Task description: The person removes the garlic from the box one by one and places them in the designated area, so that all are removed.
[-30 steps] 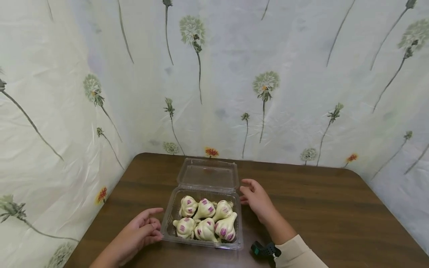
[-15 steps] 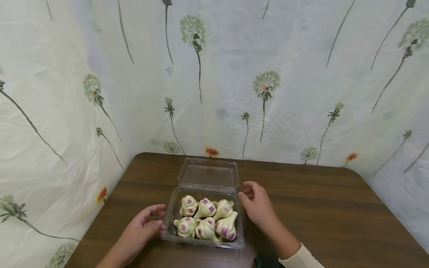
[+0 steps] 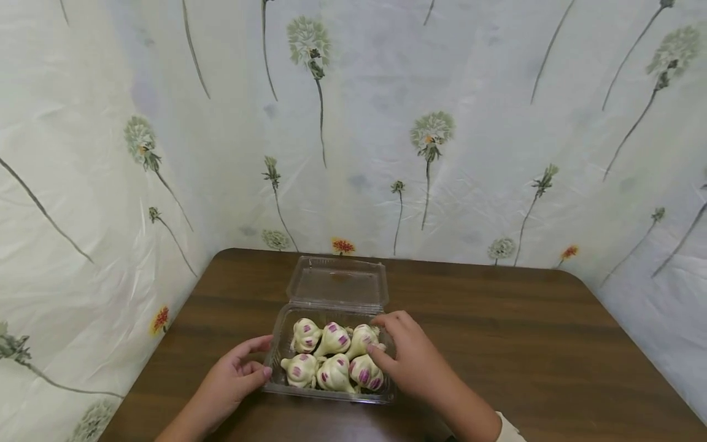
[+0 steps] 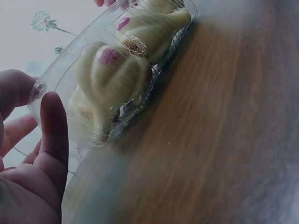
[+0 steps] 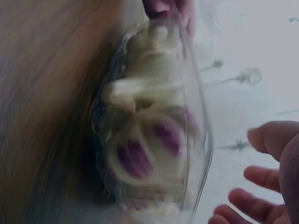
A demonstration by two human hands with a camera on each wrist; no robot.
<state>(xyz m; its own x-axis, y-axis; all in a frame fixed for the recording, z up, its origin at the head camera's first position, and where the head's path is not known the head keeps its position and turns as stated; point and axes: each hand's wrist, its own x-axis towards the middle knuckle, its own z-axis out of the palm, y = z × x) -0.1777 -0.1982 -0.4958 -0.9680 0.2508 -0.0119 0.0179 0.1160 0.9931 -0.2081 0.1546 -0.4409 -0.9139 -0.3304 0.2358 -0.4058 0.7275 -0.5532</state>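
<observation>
A clear plastic clamshell box (image 3: 326, 398) stands on the table, its lid (image 3: 338, 282) folded back behind it. Inside lie several garlic bulbs (image 3: 334, 372), cream with purple patches, in two rows. My left hand (image 3: 234, 376) holds the box's left rim, the thumb (image 4: 53, 121) on the near side and fingers at the edge. Over the right side of the box is my right hand (image 3: 417, 359), its fingers spread above the right-hand bulbs and hiding part of them. In the right wrist view those fingers (image 5: 254, 203) are apart from the box and hold nothing.
The dark brown wooden table (image 3: 513, 344) reaches back to a wall sheet (image 3: 364, 123) printed with dandelions. Another such sheet (image 3: 99, 184) runs along the left side.
My right hand has moved left from beside the box to over the right-hand bulbs. My left hand has closed in on the left rim. The head view has shifted slightly.
</observation>
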